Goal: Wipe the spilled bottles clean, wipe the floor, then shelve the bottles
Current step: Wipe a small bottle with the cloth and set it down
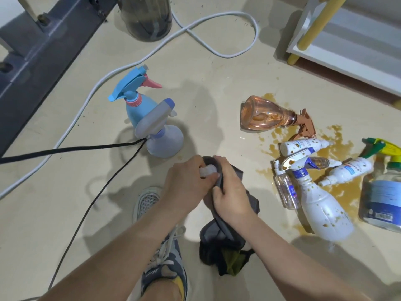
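My left hand (186, 181) gripped a small bottle (208, 171); my right hand (232, 192) clutched the grey cloth (230, 231) over it, beside the brown spill (338, 192).

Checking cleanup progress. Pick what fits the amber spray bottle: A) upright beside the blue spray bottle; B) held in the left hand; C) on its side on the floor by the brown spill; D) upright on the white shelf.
C: the amber spray bottle lies on its side on the floor, its trigger head at the brown spill, while the left hand holds a small pale bottle.
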### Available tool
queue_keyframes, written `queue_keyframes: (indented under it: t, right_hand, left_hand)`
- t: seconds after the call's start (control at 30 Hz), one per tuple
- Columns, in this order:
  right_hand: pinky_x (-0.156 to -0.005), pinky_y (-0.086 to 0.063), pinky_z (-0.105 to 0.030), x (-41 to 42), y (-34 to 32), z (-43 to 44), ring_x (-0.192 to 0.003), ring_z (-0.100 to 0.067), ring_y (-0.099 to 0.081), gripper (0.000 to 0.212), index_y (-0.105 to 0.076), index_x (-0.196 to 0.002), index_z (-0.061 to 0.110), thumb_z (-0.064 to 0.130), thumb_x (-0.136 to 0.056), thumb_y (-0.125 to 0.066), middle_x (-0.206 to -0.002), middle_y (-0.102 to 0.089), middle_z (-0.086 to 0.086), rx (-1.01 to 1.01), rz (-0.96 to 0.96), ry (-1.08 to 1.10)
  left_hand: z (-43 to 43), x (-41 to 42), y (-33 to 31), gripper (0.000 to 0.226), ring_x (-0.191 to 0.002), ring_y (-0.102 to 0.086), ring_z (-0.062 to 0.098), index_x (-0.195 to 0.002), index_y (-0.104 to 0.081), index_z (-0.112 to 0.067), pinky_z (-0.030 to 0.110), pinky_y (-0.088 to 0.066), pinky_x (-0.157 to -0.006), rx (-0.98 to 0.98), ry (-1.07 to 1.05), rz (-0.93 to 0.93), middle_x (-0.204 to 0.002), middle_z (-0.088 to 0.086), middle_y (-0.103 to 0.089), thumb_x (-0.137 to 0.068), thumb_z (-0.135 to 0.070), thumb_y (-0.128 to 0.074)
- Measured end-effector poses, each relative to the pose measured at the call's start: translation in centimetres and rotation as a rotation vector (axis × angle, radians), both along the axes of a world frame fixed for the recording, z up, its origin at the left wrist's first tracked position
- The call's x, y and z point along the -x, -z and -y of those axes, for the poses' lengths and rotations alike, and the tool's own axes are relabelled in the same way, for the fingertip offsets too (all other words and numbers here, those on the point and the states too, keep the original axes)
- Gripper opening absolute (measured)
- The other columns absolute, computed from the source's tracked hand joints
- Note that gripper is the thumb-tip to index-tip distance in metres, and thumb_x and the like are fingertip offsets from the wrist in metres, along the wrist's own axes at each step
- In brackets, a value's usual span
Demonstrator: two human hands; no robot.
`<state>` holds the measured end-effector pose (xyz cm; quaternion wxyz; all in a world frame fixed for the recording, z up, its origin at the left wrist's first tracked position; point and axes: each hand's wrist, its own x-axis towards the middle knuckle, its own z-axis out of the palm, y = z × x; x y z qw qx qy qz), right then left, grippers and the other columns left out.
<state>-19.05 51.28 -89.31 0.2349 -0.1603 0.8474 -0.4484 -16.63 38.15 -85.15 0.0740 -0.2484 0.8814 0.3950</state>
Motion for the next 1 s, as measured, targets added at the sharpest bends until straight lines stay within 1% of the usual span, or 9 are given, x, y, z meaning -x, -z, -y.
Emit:
queue_keyframes:
  t: [0.17,0.27,0.4,0.53,0.63,0.73,0.83,0.9,1.0]
  right_hand:
    - [-0.101,-0.042,-0.025,0.0,-0.2,-1.3,-0.114,-0.008,-0.054,0.065,-0.042,-0.140,0.018,-0.008,-0.080,-0.046,-0.127,-0.057,0.004,0.017,0.119,0.067]
    - [-0.091,-0.050,-0.027,1.5,-0.9,-1.7,-0.104,-0.009,-0.063,0.056,-0.055,-0.130,0.027,-0.006,-0.086,-0.052,-0.114,-0.067,0.010,-0.006,0.384,0.218]
    - [-0.088,-0.057,-0.046,1.9,-3.2,-1.3,-0.094,-0.031,-0.070,0.054,-0.068,-0.115,0.017,-0.016,-0.079,-0.045,-0.100,-0.075,-0.011,0.210,0.729,0.531]
    - [-0.093,-0.051,-0.053,2.8,-8.3,-3.3,-0.095,-0.040,-0.065,0.056,-0.067,-0.116,0.011,-0.019,-0.079,-0.038,-0.109,-0.070,-0.024,0.440,0.795,0.652]
    - [-0.095,-0.052,-0.047,2.8,-14.7,-5.0,-0.104,-0.033,-0.067,0.060,-0.067,-0.119,0.020,-0.019,-0.082,-0.040,-0.111,-0.073,-0.012,0.566,0.553,0.649]
    - [-0.102,-0.049,-0.033,1.5,-21.9,-6.4,-0.111,-0.006,-0.062,0.061,-0.066,-0.107,0.040,-0.014,-0.082,-0.052,-0.117,-0.066,0.007,0.442,0.012,0.585]
    - [-0.101,-0.040,-0.014,-0.1,-27.9,-8.1,-0.112,0.002,-0.052,0.059,-0.064,-0.125,0.018,-0.015,-0.078,-0.057,-0.122,-0.056,-0.001,0.279,-0.555,0.395]
    - [-0.104,-0.039,-0.019,-0.8,-30.3,-9.4,-0.118,-0.014,-0.052,0.059,-0.057,-0.133,0.006,-0.013,-0.078,-0.057,-0.128,-0.054,-0.009,0.126,-0.767,0.219]
    - [-0.107,-0.038,-0.040,-1.9,-33.2,-11.3,-0.123,-0.026,-0.049,0.057,-0.048,-0.138,0.007,-0.001,-0.083,-0.058,-0.134,-0.052,-0.009,-0.070,-0.810,0.026]
  left_hand:
    - [-0.6,-0.5,0.6,0.015,-0.069,-0.058,0.015,-0.083,-0.062,-0.026,0.033,-0.048,-0.068,-0.040,0.026,-0.054,-0.068,-0.010,-0.060,-0.076,-0.034,-0.072]
    - [-0.9,0.1,1.6,0.032,-0.080,-0.058,0.010,-0.103,-0.065,-0.033,0.029,-0.048,-0.076,-0.122,0.104,-0.049,-0.085,-0.010,-0.060,-0.073,-0.026,-0.075]
    - [-1.1,1.5,1.4,0.032,-0.093,-0.058,0.021,-0.104,-0.067,-0.022,0.030,-0.042,-0.077,-0.120,0.209,0.035,-0.097,0.001,-0.061,-0.074,-0.026,-0.078]
    - [-1.3,2.9,-2.6,0.033,-0.085,-0.059,0.021,-0.107,-0.062,-0.022,0.033,-0.045,-0.075,-0.267,0.235,0.030,-0.093,-0.004,-0.067,-0.081,-0.042,-0.068]
    - [-1.4,4.8,-8.5,0.031,-0.080,-0.057,0.014,-0.105,-0.058,-0.017,0.023,-0.043,-0.072,-0.260,0.354,-0.047,-0.088,-0.005,-0.063,-0.089,-0.042,-0.064]
    - [-1.9,6.1,-17.4,0.026,-0.085,-0.057,0.005,-0.106,-0.055,-0.029,0.018,-0.045,-0.073,-0.143,0.537,0.012,-0.091,-0.019,-0.058,-0.089,-0.046,-0.062]
    - [-3.4,5.4,-25.9,0.039,-0.084,-0.062,0.020,-0.103,-0.064,-0.022,0.034,-0.051,-0.076,0.103,0.623,0.043,-0.091,-0.002,-0.066,-0.080,-0.053,-0.068]
    - [-5.0,3.9,-31.2,0.034,-0.066,-0.061,0.022,-0.089,-0.069,-0.018,0.030,-0.050,-0.060,0.206,0.644,0.010,-0.074,0.005,-0.066,-0.077,-0.050,-0.070]
    - [-8.5,1.1,-37.7,0.025,-0.047,-0.045,0.018,-0.070,-0.067,-0.023,0.023,-0.037,-0.045,0.314,0.684,-0.063,-0.054,0.001,-0.051,-0.076,-0.047,-0.070]
